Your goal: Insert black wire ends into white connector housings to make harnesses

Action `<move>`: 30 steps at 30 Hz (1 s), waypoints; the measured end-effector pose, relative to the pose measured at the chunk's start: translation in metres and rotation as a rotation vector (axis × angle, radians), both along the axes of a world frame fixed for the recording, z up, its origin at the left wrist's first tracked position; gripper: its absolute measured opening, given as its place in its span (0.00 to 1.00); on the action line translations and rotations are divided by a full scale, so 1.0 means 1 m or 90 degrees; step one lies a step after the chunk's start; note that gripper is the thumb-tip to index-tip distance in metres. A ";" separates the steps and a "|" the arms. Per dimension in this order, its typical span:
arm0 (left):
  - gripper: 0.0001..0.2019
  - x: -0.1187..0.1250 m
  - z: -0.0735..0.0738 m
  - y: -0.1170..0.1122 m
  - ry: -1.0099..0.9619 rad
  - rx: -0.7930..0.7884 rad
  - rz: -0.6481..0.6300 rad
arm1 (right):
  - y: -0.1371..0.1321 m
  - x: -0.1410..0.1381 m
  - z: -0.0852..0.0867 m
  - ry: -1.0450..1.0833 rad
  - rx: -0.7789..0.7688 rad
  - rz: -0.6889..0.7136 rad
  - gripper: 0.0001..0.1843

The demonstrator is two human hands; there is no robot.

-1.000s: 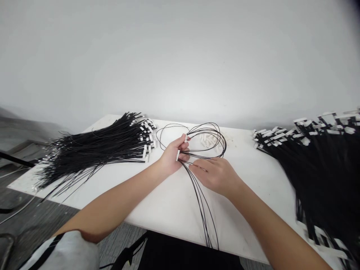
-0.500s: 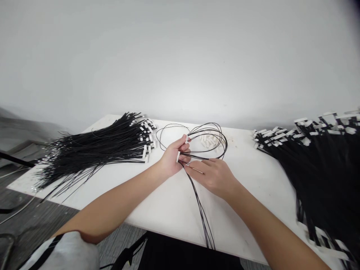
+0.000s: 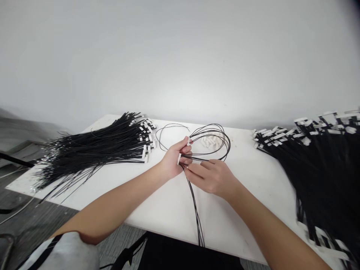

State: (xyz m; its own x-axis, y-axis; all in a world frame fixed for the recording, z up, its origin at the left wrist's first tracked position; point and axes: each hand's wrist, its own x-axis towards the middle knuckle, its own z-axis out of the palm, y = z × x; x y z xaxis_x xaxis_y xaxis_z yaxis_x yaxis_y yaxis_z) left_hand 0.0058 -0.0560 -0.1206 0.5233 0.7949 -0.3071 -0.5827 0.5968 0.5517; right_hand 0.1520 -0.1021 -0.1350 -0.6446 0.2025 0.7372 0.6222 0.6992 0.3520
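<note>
At tabletop [image 3: 168,210] centre: left hand [image 3: 174,159] pinches looped black wires [image 3: 213,137] by white connector; right hand [image 3: 215,176] grips wire tails trailing toward near edge.

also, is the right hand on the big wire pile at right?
No, the right hand pinches the looped wires next to the left hand, clear of that pile.

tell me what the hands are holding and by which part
Both hold a bunch of thin black wires where its loop crosses: the left hand pinches it by the white connector ends, the right hand grips the strands just below.
</note>
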 end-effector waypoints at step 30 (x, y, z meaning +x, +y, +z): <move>0.12 0.002 0.004 0.000 0.053 0.023 0.020 | 0.000 0.004 0.009 0.472 -0.551 0.186 0.04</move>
State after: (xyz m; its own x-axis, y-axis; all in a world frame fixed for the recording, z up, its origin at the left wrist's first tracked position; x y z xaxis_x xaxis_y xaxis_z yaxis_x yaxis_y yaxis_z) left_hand 0.0073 -0.0563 -0.1163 0.4721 0.8217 -0.3191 -0.5516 0.5578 0.6202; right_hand 0.1562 -0.1020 -0.1263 -0.2205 0.7356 0.6405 0.2509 0.6773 -0.6916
